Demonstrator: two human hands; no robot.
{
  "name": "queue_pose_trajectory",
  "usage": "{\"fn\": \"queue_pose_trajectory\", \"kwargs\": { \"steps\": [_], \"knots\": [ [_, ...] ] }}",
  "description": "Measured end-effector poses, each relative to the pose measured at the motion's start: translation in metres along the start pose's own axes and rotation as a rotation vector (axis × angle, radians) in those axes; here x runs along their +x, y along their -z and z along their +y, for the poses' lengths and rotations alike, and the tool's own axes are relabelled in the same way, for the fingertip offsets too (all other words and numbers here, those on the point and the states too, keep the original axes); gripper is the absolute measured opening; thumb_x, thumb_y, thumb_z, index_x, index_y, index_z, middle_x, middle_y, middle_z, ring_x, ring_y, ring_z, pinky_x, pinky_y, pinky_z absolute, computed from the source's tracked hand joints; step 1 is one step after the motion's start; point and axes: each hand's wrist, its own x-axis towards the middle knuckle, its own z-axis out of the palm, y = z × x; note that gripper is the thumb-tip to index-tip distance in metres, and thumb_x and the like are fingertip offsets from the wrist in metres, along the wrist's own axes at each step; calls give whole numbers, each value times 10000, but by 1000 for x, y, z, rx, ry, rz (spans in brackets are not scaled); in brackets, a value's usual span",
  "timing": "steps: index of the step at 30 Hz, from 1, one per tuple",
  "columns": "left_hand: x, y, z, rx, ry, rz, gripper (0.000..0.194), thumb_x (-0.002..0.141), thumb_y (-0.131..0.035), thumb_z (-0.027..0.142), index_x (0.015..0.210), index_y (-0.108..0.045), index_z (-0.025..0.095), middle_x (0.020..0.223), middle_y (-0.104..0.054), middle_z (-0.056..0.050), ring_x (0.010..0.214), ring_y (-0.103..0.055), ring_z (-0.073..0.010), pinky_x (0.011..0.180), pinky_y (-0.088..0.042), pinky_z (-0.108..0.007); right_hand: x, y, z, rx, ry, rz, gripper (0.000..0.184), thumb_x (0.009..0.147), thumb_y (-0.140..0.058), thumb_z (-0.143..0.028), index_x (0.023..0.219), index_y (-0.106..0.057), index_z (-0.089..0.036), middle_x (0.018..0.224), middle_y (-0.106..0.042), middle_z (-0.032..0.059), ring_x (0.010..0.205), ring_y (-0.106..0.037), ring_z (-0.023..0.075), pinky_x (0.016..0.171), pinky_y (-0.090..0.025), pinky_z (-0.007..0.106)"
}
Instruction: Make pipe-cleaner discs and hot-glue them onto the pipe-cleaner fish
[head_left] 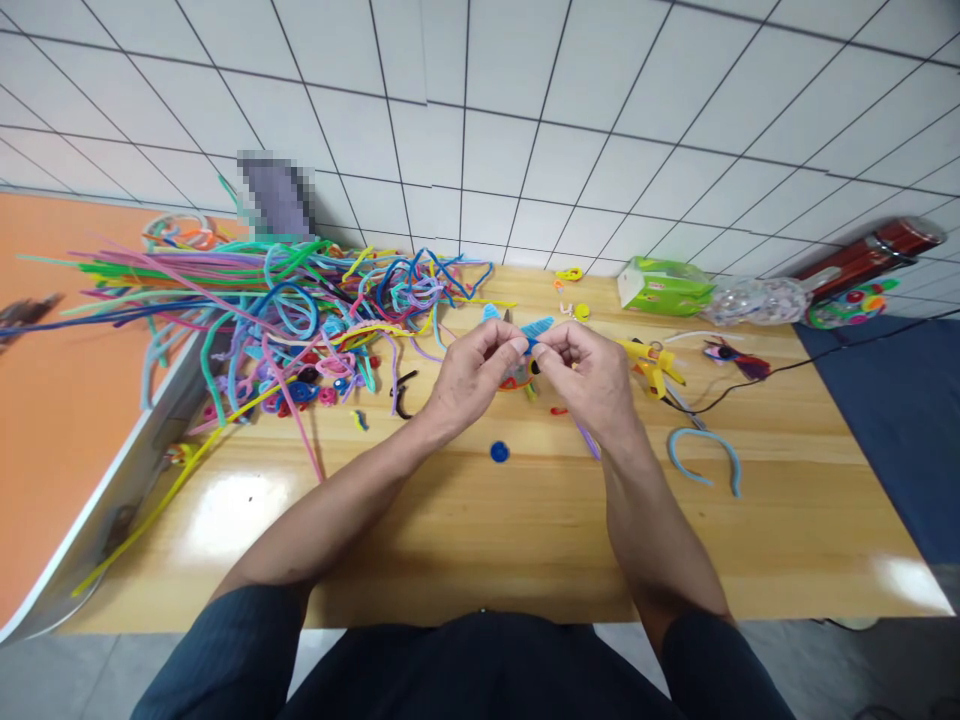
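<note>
My left hand and my right hand meet above the middle of the table, thumbs and forefingers pinched. Between the fingertips shows a small piece of blue pipe cleaner, held from both sides; most of it is hidden by the fingers. Just behind the hands lie light-blue wing-like shapes. Partly covered below the fingers is a round thing with an orange rim. A flat blue disc rests on the table nearer to me. Right of my right hand lies a yellow glue gun.
A tangled heap of coloured pipe cleaners covers the left back, some reaching over the orange panel. A curved light-blue pipe cleaner lies to the right. Along the tiled wall are a green packet and a red flask. A black cord crosses the right side.
</note>
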Motion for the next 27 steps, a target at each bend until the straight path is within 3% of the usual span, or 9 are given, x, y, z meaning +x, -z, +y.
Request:
{"fn": "queue_pose_trajectory", "kwargs": {
  "steps": [4, 9, 14, 17, 22, 27],
  "knots": [
    [-2, -10, -2, -143, 69, 59, 477, 940, -790, 665, 912, -675, 203, 778, -686, -1, 664, -546, -122, 649, -476, -258, 0, -2, -1, 34, -32, 5, 76, 887, -663, -257, 820, -692, -236, 673, -683, -33, 580, -569, 125, 578, -442, 279],
    [1, -8, -4, -139, 68, 19, 489, 932, -785, 682, 902, -673, 208, 756, -665, 8, 651, -532, -121, 632, -461, -257, -1, -2, -1, 0, 15, 48, 92, 858, -653, -221, 769, -666, -241, 653, -653, -43, 560, -529, 116, 569, -414, 277],
    [5, 7, 3, 111, -38, -141, 320, 983, -757, 499, 934, -727, 184, 779, -683, -9, 679, -549, -132, 638, -426, -262, -1, 2, -1, -104, 88, 30, 130, 790, -636, -153, 699, -603, -240, 611, -581, -53, 562, -489, 115, 579, -371, 289],
    [6, 13, 8, 255, -128, -159, 205, 995, -727, 368, 910, -728, 182, 780, -692, -6, 691, -554, -131, 648, -406, -261, -1, 2, -2, -138, 125, 15, 137, 784, -635, -144, 694, -592, -238, 615, -578, -51, 587, -502, 119, 595, -372, 289],
    [4, 6, 1, 17, -31, -91, 338, 995, -754, 510, 926, -697, 185, 733, -634, 12, 649, -529, -123, 627, -427, -257, -1, -1, -1, -5, 23, -4, 97, 881, -650, -239, 786, -664, -232, 636, -610, -50, 560, -515, 111, 557, -386, 272],
    [3, -2, -8, -130, 32, -49, 437, 967, -770, 626, 949, -681, 198, 773, -650, 6, 648, -528, -120, 622, -438, -255, -1, -2, 0, 43, 11, 35, 114, 883, -652, -245, 770, -669, -231, 628, -620, -52, 544, -520, 111, 541, -389, 270]
  ]
}}
